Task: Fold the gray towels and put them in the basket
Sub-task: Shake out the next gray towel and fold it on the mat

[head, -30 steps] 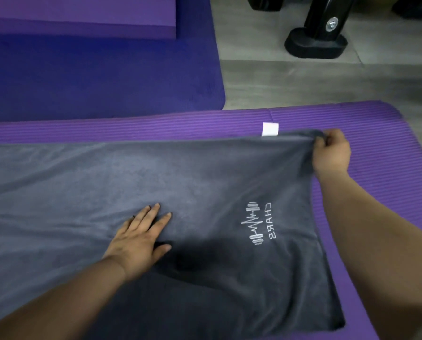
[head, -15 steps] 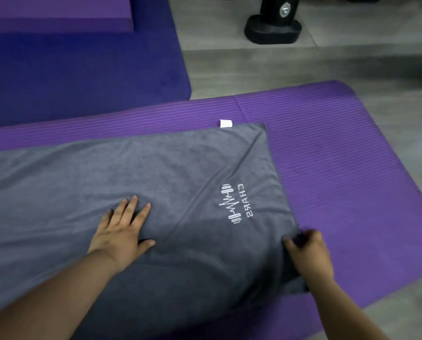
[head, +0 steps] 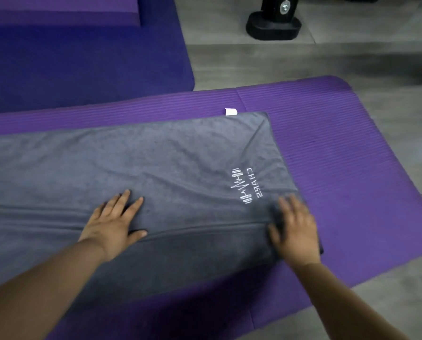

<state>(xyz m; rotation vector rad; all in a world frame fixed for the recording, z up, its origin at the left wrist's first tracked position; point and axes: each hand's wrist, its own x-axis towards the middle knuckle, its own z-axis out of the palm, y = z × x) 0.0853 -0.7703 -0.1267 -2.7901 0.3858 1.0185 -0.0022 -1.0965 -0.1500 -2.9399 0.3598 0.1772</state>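
Note:
A gray towel (head: 156, 168) with a white embroidered logo lies spread across the purple ribbed mat (head: 340, 168), running off the left edge of view. A lengthwise fold line crosses it near my hands, and a white tag sticks out at its far right corner. My left hand (head: 114, 227) rests flat on the towel's middle, fingers apart. My right hand (head: 296, 231), blurred, lies flat with fingers spread on the towel's near right corner. No basket is in view.
A dark blue mat (head: 82, 69) lies beyond, with a purple foam block (head: 57, 11) on its far side. A black equipment base (head: 273, 25) stands on the gray floor at the top right. Bare floor lies right of the purple mat.
My right hand let go of the far right corner, came down to the near right corner and now lies flat there. The towel's right end has settled flat. My left hand stayed pressed on the towel.

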